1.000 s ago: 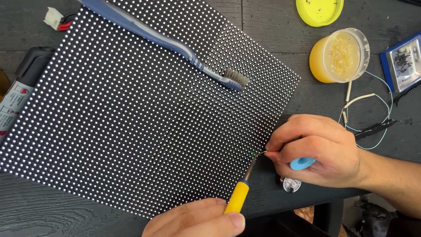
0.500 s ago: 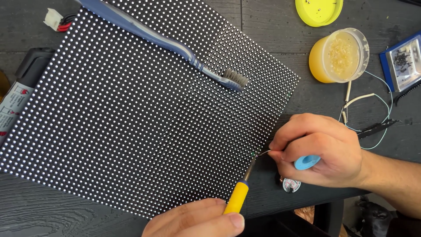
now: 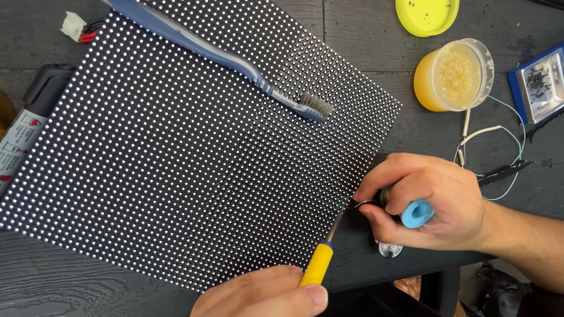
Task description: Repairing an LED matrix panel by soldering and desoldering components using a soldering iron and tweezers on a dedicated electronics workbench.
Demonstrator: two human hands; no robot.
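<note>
Since the earlier frames the right hand (image 3: 432, 202) has barely shifted; the blue spool (image 3: 417, 212) now sits a touch further right under its palm, and the iron tip stays at the panel's right edge.

Surface: dark wood-grain table (image 3: 364, 35), its near edge at lower right, floor below too dim to read.

Left to right:
- Far left: grey-labelled marker-like tube (image 3: 20, 144); white connector with red wires (image 3: 75, 26) at upper left.
- Centre: large black dot-matrix panel (image 3: 176, 158), lying flat, turned diagonally. Blue toothbrush (image 3: 235, 58) rests across its upper part, bristles toward the right.
- Bottom centre: left hand (image 3: 264, 293), closed around the yellow-handled soldering iron (image 3: 320, 261), tip touching the panel's right edge.
- Right of that: right hand, curled shut on the blue spool, pinching a thin wire end at the iron tip.
- Upper right: yellow lid (image 3: 426, 14), open tub of amber paste (image 3: 452, 76), blue tray of small parts (image 3: 540, 85), loose thin wires (image 3: 499, 152).
</note>
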